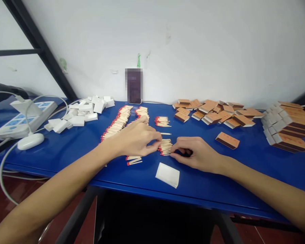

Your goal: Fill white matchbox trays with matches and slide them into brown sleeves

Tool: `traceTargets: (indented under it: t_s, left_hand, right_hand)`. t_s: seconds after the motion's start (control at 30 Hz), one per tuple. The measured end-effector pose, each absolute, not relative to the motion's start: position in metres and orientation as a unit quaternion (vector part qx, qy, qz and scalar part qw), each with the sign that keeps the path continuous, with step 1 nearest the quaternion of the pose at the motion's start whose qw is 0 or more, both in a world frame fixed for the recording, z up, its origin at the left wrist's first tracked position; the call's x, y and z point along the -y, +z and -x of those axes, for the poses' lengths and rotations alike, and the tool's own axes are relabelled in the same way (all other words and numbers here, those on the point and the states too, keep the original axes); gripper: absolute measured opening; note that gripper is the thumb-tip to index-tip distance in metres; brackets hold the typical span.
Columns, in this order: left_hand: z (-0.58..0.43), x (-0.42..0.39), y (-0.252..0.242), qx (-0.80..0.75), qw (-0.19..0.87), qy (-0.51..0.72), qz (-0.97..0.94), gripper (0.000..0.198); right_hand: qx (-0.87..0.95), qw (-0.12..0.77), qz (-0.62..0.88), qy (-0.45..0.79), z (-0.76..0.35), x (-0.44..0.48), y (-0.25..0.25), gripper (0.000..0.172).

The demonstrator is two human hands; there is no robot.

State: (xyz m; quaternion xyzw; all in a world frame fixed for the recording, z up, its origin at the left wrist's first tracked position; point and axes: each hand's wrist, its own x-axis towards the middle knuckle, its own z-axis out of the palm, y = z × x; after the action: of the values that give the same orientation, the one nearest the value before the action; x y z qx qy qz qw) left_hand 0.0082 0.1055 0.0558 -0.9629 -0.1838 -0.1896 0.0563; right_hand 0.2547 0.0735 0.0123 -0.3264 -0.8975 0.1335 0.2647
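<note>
A small group of red-headed matches [165, 147] lies between my two hands on the blue table. At the head side, my left hand [139, 137] has thumb and fingers closed on these matches. From the other side my right hand [194, 151] pinches their bare wooden ends. Just behind them lies a single match [166, 134], and beyond it a smaller bunch of matches [162, 121]. Long rows of matches [119, 120] run to the left, partly hidden by my left hand and forearm. A white matchbox tray [167, 175] rests near the table's front edge.
White trays [78, 113] are heaped at the back left, beside a power strip [25, 117] with cables. Orange matchbox sleeves [212, 110] lie at the back right, one sleeve [227, 140] apart. Stacked matchboxes [288, 125] stand far right. A phone [134, 86] leans on the wall.
</note>
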Motion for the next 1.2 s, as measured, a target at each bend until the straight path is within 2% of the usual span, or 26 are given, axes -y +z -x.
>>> traceTargets:
  t_s: [0.13,0.5,0.63,1.2]
  left_hand:
    - [-0.0106,-0.1059,0.051,0.173,0.043,-0.171,0.969,0.021]
    - [-0.018,-0.1035,0.0475,0.159,0.098,-0.121,0.975,0.02]
    - [-0.0181,-0.104,0.0482,0.154,0.09,-0.103,0.978,0.017]
    - [-0.0157,-0.105,0.0486,0.168,0.083,-0.131,0.973,0.015]
  right_hand:
    - [0.897,0.254,0.331,0.144,-0.2557,-0.0728,0.0132,0.014]
    - [0.886,0.254,0.366,0.132,-0.2519,-0.0662,0.0154,0.008]
    - [0.888,0.255,0.36,0.129,-0.2532,-0.0689,0.0144,0.012]
    - [0.888,0.251,0.363,0.126,-0.253,-0.0713,0.011,0.012]
